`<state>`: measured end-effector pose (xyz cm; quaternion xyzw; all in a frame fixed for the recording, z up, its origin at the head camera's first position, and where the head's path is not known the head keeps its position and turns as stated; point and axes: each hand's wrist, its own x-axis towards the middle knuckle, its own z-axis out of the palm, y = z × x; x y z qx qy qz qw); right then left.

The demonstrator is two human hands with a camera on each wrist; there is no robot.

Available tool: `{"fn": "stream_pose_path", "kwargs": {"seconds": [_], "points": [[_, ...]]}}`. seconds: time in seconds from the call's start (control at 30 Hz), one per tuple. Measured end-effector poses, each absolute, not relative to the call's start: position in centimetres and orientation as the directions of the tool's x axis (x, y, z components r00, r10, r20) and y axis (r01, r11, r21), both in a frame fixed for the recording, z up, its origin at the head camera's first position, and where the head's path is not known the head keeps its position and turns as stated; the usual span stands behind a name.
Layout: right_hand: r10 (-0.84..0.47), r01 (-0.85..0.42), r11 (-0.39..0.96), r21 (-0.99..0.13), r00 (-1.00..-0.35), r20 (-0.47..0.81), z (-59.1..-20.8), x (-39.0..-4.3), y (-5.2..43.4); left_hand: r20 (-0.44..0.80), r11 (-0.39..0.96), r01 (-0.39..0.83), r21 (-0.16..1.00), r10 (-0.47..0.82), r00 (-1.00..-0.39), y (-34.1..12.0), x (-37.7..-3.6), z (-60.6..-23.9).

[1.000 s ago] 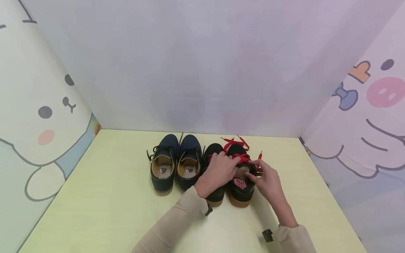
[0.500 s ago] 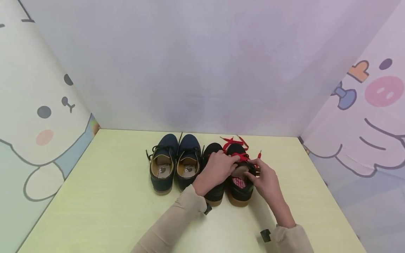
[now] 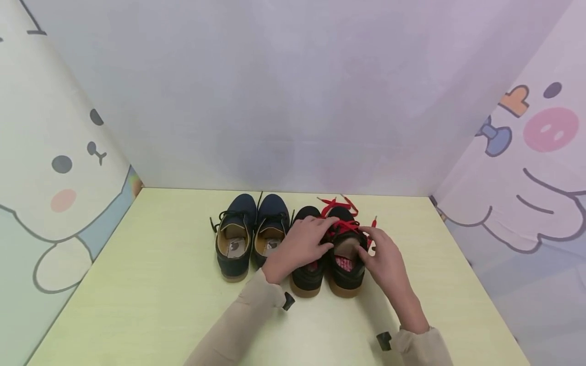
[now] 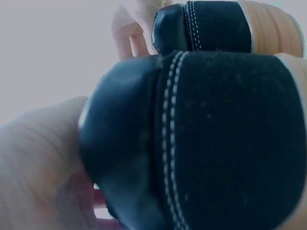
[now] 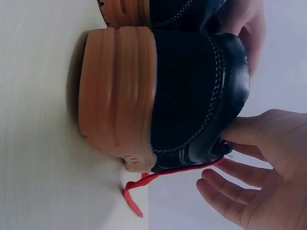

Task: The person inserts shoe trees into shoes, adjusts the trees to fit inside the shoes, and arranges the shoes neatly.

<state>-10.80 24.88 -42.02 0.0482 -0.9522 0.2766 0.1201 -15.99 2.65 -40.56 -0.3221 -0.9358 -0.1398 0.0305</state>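
Observation:
A pair of black sneakers with red laces and tan soles stands toe-away on the table. My right hand [image 3: 384, 259] pinches the right side of the opening of the right sneaker [image 3: 345, 278], thumb inside, fingers outside. The red lace [image 3: 345, 224] runs across its front, its loose ends spread beyond the toe and beside it. Over the left sneaker [image 3: 305, 279] hangs my left hand [image 3: 299, 243], fingers loosely bent, fingertips near the right sneaker's laces. In the right wrist view, a red lace end [image 5: 139, 184] dangles past the sole, under the right hand [image 5: 273, 167].
Left of the black pair stand two navy shoes [image 3: 234, 264] with dark laces and tan lining, close beside the left sneaker. The pale yellow table [image 3: 151, 284] ends at a back wall [image 3: 284, 101]. Side walls carry cartoon animals.
My left hand has drawn back left from the right sneaker's laces, uncovering more of its opening and of the left sneaker's heel. The right hand keeps its hold. The shoes stay put.

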Motion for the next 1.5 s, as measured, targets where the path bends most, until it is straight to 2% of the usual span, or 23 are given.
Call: {"fn": "stream_pose_path", "kwargs": {"seconds": [0.2,0.33,0.67,1.07,1.5], "points": [[-0.084,-0.263,0.835,-0.483,-0.929,0.360,-41.3,-10.6,23.8,0.165,0.792,0.570,0.217,0.546,-0.821,0.9,-15.4,-40.6],[-0.135,-0.337,0.826,-0.452,-0.897,0.422,-41.1,-10.7,22.8,0.134,0.805,0.544,0.237,0.528,-0.839,0.0,-15.4,-40.8],[-0.265,-0.436,0.841,-0.321,-0.848,0.459,-41.4,-11.8,20.1,0.061,0.797,0.525,0.299,0.533,-0.844,-1.1,-15.7,-40.8],[-0.268,-0.393,0.885,-0.252,-0.870,0.414,-42.4,-12.6,18.5,0.070,0.795,0.523,0.308,0.529,-0.846,-1.4,-15.7,-40.9],[-0.194,-0.318,0.898,-0.305,-0.907,0.374,-42.3,-12.6,17.9,0.132,0.782,0.573,0.245,0.559,-0.819,-1.6,-16.0,-41.4]]}}
